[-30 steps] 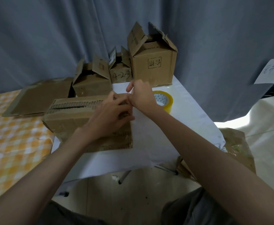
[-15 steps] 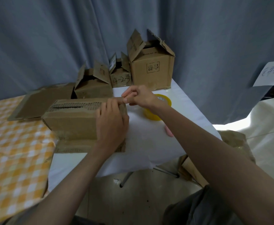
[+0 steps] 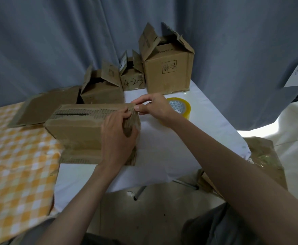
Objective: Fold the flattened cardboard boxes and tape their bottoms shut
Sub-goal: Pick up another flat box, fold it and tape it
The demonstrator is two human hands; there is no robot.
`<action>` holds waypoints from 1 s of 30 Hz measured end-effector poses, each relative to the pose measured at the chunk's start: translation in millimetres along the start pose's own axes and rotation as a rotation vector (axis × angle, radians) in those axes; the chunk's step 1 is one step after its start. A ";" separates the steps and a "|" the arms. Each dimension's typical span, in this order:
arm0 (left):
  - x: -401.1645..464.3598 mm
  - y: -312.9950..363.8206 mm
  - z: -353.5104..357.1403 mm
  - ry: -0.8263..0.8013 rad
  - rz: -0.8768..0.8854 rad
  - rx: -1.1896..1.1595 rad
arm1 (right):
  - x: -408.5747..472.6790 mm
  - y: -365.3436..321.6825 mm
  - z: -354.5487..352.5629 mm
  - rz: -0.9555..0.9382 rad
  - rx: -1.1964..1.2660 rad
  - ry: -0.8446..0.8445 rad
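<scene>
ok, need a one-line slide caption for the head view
Left hand holds the cardboard box while right hand pinches its corner; tape roll behind.

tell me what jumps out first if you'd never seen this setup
Two bare hands meet at the right end of a cardboard box on the white table: the left hand grips that end, the right hand pinches its top corner. Behind the right hand lies a yellow tape roll, and three open-topped boxes stand against the grey curtain.
</scene>
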State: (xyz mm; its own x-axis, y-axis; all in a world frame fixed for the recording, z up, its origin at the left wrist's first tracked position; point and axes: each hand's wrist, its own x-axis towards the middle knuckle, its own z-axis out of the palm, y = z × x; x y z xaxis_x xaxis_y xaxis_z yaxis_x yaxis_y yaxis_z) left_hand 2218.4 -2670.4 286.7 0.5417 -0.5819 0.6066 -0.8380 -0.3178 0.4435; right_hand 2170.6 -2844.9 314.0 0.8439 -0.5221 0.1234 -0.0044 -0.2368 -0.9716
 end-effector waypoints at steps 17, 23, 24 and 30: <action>24.6 -21.5 -45.9 -0.333 0.092 -0.108 | -3.2 -10.6 0.0 0.105 -0.250 -0.259; 22.2 -20.1 -46.1 -0.321 0.075 -0.115 | -1.1 5.0 4.7 0.064 -0.265 -0.032; 22.3 -20.7 -46.1 -0.322 0.074 -0.117 | -2.7 6.4 5.5 0.020 -0.191 0.056; 22.8 -25.3 -43.3 -0.324 0.099 -0.124 | -3.4 1.1 15.0 0.041 -0.077 -0.025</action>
State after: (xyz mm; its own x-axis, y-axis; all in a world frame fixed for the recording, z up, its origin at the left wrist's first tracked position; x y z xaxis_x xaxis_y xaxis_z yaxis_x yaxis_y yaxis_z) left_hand 2254.8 -2643.2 317.9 0.3926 -0.8188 0.4189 -0.8605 -0.1662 0.4815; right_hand 2175.8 -2831.1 309.5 0.8552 -0.5124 0.0782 -0.0792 -0.2783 -0.9572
